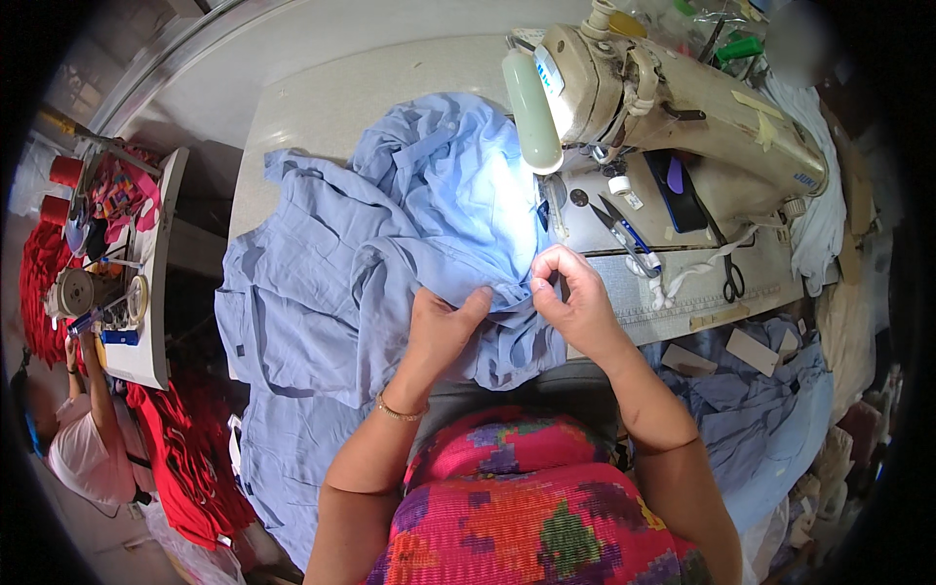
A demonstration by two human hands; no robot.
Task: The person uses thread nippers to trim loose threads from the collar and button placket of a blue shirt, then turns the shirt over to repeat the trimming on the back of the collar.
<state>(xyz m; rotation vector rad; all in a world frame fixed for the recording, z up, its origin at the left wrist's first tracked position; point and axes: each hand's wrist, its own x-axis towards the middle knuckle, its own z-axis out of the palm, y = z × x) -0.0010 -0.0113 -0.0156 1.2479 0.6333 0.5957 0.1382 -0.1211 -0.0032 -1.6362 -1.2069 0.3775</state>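
A light blue garment lies bunched over the sewing table and spills off its near edge. My left hand grips its cloth between thumb and fingers, the fingers partly under a fold. Close by on the right, my right hand pinches the garment's edge, thumb against forefinger. Both hands are just in front of the sewing machine, whose lamp throws a bright patch on the cloth. The needle area sits beyond my right hand, apart from it.
Right of the hands lie thread snips, a dark phone, black scissors and a white cloth strip. More blue cloth with pale tags hangs at lower right. At far left, a co-worker works beside red garments.
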